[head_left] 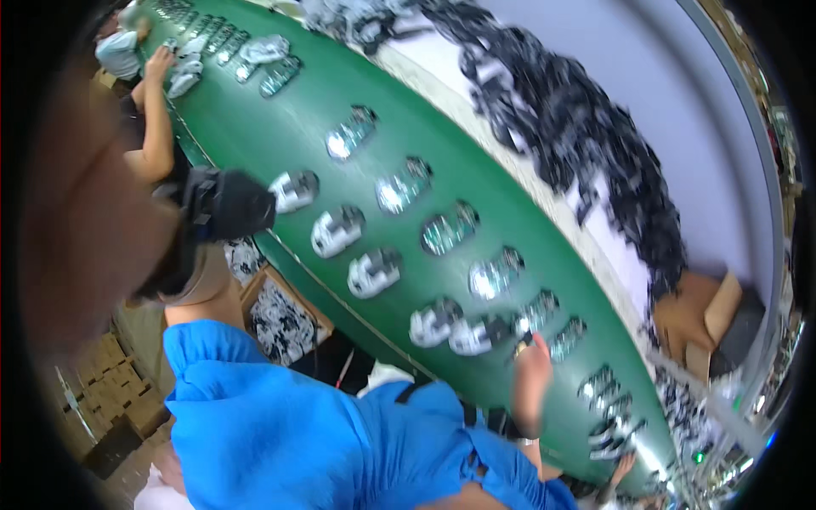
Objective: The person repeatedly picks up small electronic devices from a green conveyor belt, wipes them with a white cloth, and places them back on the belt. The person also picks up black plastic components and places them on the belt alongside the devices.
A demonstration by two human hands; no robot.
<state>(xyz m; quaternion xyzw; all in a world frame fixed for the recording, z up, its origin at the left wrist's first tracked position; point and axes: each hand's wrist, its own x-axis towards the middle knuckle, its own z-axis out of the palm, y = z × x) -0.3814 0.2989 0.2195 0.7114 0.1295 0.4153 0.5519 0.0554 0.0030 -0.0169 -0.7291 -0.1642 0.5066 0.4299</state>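
Observation:
My left hand (106, 212) is a large blur at the left, close to the camera, and its fingers cannot be made out. A black device (225, 204) sits at its wrist. My right hand (533, 370) reaches over the green belt, fingers closed at a small dark and yellowish thing too blurred to name. Beside its fingertips lie a white-and-black shoe-shaped piece (478, 334) and a shiny, greenish shoe-shaped piece (537, 312). Several more white-and-black pieces (374, 272) line the near side, with shiny ones (497, 272) farther across.
A long heap of black straps (561, 119) lies on a pale surface beyond the belt (476, 170). Under the near edge stands a cardboard box (285, 319) of black-and-white pieces. Another person's arm (155, 119) works at the far left, and another hand (625, 465) at the lower right.

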